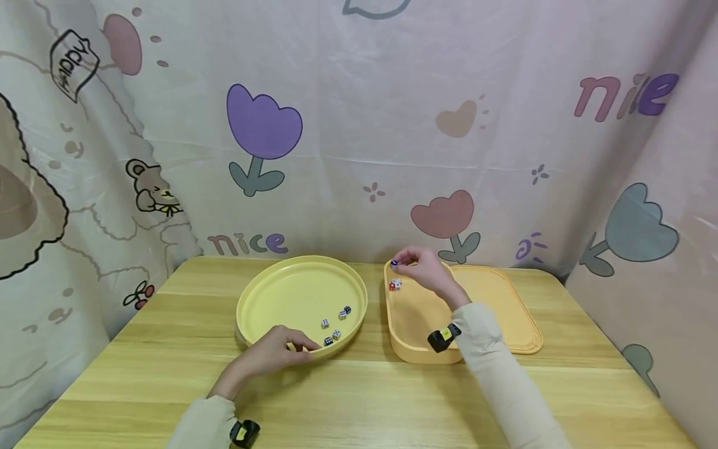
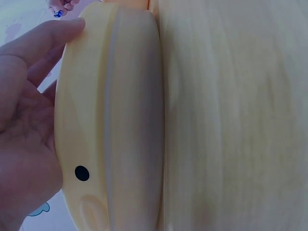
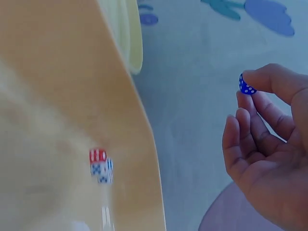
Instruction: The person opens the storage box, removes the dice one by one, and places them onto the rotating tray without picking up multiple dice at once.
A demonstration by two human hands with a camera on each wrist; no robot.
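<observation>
My right hand (image 1: 429,269) pinches a blue die (image 3: 246,86) with white dots between thumb and fingertips, raised over the far left corner of the orange rectangular tray (image 1: 417,355). Inside that tray, a red die (image 3: 97,155) touches a few white dice (image 3: 105,177) near the left wall. My left hand (image 1: 273,347) holds the near rim of the round yellow tray (image 1: 269,274), its thumb on the outside and its fingers over the edge. Several white dice (image 1: 325,323) and dark dice (image 1: 348,309) lie scattered in the round tray's right half.
A flat orange lid (image 1: 513,312) lies to the right of the rectangular tray, partly behind my right arm. Both trays stand on a wooden table (image 1: 359,399). A printed curtain (image 1: 359,125) hangs along the table's back and sides.
</observation>
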